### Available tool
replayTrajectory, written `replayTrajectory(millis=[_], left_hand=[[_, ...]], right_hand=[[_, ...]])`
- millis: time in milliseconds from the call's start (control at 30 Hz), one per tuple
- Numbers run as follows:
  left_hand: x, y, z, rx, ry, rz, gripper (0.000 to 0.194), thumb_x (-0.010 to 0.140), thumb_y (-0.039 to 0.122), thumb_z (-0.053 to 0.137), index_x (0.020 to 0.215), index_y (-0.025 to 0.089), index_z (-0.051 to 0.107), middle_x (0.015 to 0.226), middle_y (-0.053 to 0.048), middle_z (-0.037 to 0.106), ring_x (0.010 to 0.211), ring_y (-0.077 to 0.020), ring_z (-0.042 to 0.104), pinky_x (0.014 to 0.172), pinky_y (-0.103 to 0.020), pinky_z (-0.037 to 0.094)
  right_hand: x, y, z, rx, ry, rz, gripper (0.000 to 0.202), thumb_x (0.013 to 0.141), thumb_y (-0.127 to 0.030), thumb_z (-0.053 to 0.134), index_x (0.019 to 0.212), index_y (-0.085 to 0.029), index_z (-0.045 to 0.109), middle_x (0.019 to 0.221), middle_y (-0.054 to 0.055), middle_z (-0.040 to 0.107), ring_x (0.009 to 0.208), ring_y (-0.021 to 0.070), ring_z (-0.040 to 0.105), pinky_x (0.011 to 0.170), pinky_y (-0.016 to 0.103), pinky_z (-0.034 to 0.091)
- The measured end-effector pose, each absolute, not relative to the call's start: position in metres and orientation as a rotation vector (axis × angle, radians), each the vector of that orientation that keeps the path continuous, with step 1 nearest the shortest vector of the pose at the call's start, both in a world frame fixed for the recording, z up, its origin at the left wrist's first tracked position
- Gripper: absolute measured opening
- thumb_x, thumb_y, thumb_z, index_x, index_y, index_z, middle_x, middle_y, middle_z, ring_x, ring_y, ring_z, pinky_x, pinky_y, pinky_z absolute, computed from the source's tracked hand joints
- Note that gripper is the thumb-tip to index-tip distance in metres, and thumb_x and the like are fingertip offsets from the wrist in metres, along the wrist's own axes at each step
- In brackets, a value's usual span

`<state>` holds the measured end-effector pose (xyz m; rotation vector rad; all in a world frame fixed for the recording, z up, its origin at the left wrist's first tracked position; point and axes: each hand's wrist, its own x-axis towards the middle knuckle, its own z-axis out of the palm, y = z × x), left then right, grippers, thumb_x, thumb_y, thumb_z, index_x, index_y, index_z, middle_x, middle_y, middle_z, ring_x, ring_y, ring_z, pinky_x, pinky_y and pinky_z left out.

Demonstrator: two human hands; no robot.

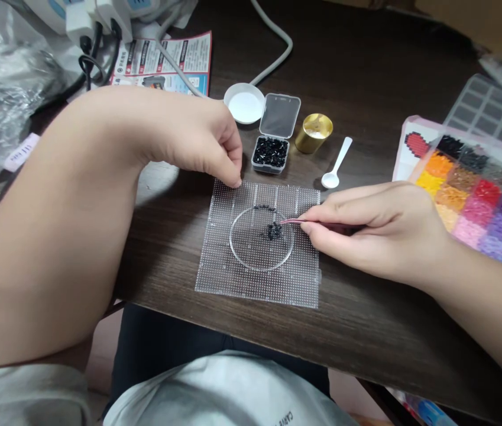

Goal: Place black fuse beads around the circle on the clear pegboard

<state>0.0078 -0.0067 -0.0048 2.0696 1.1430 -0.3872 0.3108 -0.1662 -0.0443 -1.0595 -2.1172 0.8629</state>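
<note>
Head view, sole camera. Clock face centred on the clear pegboard (215,266), 12 pointing away from the wearer.

Work: pegboard lies flat on the tabletop (162,266), directly before the torso. On it, a clear ring (230,236); a short row of black beads (265,207) follows the ring's 12 o'clock arc. Loose pile of black beads (274,230) sits inside the ring, toward 2 o'clock from the ring's centre.

Right hand (375,228): at 3 o'clock, gripping red tweezers (292,221) between thumb and fingers. Long axis runs roughly 3 to 9, tip toward 9, at the pile's near-right margin. Bead between the tips: cannot tell, too small.

Left hand (204,139): at 11 o'clock, wrist bent over, fingers curled, thumb tip at the board's far-left edge. Whether it pinches or only rests there: cannot tell.

Key relation (judged): pile is right beside the tweezer tip; the bead row lies just off it, between 10 and 11 o'clock. Right hand's tool is nearer to both than the left hand.

Surroundings: bead box (268,170), lid raised, just past the board at 12; gold cup (304,142) at 1; white spoon (340,158) between 1 and 2; sorted coloured beads (478,210) beyond the right hand, 2 to 3.
</note>
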Motion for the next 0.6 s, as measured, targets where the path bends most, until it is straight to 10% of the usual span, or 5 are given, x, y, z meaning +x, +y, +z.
replayTrajectory(millis=[600], left_hand=[[0.0117, -0.0082, -0.0054, 2.100, 1.221, -0.403, 0.023, 0.086, 0.049, 0.093, 0.087, 0.026, 0.094, 0.069, 0.000, 0.072, 0.063, -0.0166, 0.054, 0.064, -0.038, 0.037]], right_hand=[[0.3096, -0.1668, -0.0455, -0.983, -2.162, 0.811, 0.026, 0.113, -0.014, 0.083, 0.100, -0.023, 0.104, 0.084, 0.003, 0.093, 0.061, 0.0130, 0.080, 0.057, 0.022, 0.060]])
